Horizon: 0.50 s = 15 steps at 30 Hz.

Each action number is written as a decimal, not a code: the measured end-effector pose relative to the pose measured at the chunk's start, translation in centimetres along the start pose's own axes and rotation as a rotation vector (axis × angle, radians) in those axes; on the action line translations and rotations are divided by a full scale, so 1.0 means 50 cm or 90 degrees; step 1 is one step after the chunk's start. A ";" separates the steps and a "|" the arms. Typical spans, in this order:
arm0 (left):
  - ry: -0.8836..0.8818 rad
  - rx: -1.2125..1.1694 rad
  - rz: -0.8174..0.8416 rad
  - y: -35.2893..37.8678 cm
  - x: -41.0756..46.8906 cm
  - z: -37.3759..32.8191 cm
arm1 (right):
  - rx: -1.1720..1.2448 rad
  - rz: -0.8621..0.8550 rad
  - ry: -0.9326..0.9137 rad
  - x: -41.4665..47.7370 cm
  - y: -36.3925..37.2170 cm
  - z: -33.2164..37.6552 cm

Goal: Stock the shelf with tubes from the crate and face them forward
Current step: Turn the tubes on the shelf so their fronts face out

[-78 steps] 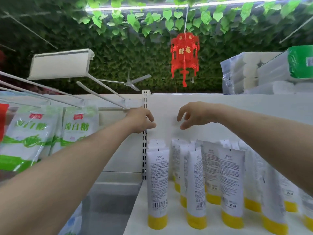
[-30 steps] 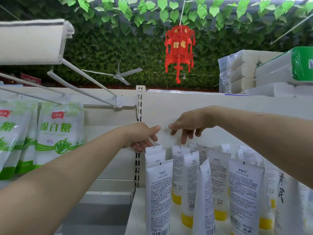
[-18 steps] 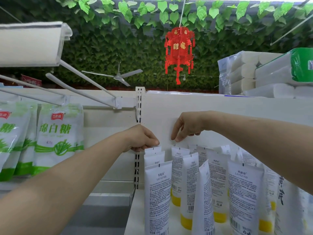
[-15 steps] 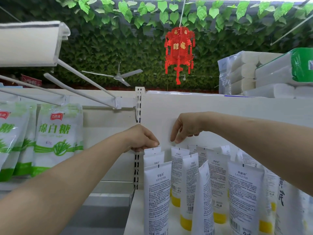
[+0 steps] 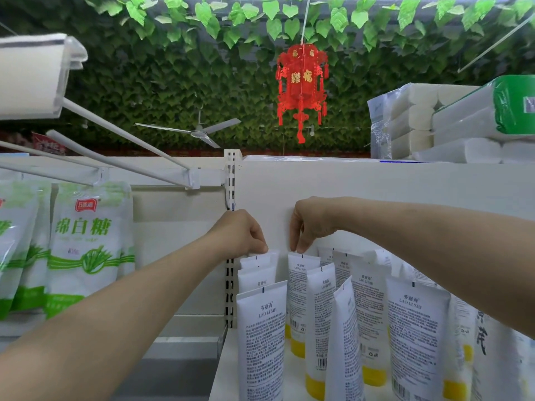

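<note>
Green and white bags [image 5: 86,250] hanging at the far left. Next, the left hand [image 5: 240,235], fingers curled, pinching the top edge of the back tube [image 5: 260,259] in the first row. Just beside it, the right hand [image 5: 309,224], fingers pointing down, pinching the top of the next tube [image 5: 302,273]. High above, a red lantern [image 5: 301,88]. More white tubes [image 5: 417,328] with yellow caps, standing cap-down in rows on the white shelf [image 5: 228,371]. At the far right, up top, packs of paper rolls [image 5: 405,120].

Bare forearms; bare left hand [image 5: 240,231], right hand [image 5: 311,221].
</note>
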<state>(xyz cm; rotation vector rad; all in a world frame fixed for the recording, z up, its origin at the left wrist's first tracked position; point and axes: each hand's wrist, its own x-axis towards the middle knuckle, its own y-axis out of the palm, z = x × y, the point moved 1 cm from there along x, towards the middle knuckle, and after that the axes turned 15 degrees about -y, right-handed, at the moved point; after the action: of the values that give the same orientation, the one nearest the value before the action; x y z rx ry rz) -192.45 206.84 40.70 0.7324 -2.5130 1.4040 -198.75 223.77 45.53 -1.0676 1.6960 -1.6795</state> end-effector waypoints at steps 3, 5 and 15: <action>0.018 0.063 -0.024 0.002 0.006 -0.006 | -0.017 -0.026 0.000 0.002 0.005 0.000; 0.032 0.092 -0.040 0.003 0.008 -0.008 | -0.030 -0.039 -0.003 0.002 0.008 0.002; 0.043 0.109 -0.057 0.010 0.015 0.001 | -0.054 -0.054 0.013 -0.003 0.013 0.017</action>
<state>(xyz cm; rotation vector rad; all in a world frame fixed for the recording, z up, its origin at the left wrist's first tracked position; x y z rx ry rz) -193.36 206.78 40.60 0.8014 -2.3000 1.5989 -198.08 223.35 44.79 -1.1809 1.7718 -1.6886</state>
